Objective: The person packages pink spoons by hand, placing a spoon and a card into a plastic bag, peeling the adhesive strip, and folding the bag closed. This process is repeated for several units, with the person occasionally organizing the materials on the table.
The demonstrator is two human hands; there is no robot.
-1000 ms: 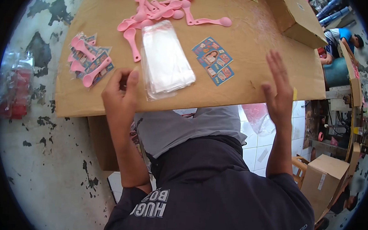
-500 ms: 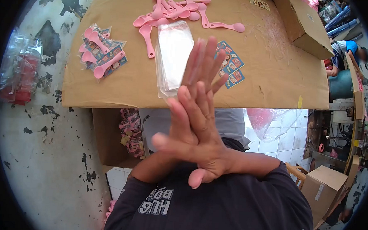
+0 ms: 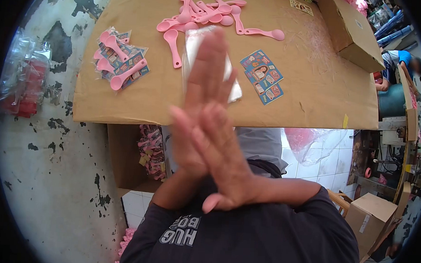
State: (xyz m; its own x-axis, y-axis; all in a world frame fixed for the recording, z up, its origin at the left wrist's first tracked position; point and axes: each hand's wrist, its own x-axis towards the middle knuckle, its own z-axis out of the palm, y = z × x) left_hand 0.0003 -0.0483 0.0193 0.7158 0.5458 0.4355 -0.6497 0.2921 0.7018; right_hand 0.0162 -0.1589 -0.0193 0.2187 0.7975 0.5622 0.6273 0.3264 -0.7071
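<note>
My left hand (image 3: 203,79) points up and away over the front edge of the table, its fingers stretched and smeared by motion. Against it lies my right hand (image 3: 226,155), fingers extended and thumb apart. The two palms touch or nearly touch, and I see nothing held between them. Behind my left hand, a stack of clear plastic bags (image 3: 233,88) is partly hidden. Just right of it are two overlapping blue printed cards (image 3: 261,71). Farther back lies a pile of pink measuring spoons (image 3: 206,14), with one loose pink spoon (image 3: 172,47) nearer me.
Packed spoons with cards (image 3: 122,62) lie at the table's left. A cardboard box (image 3: 351,34) stands at the back right of the brown-covered table (image 3: 315,103). Below the left edge, an open carton (image 3: 124,160) holds packed pink pieces. Another person (image 3: 394,64) is at far right.
My left hand has shifted left and slid against the right one, which stays below. More of the blue cards now shows, while the bag stack is more covered.
</note>
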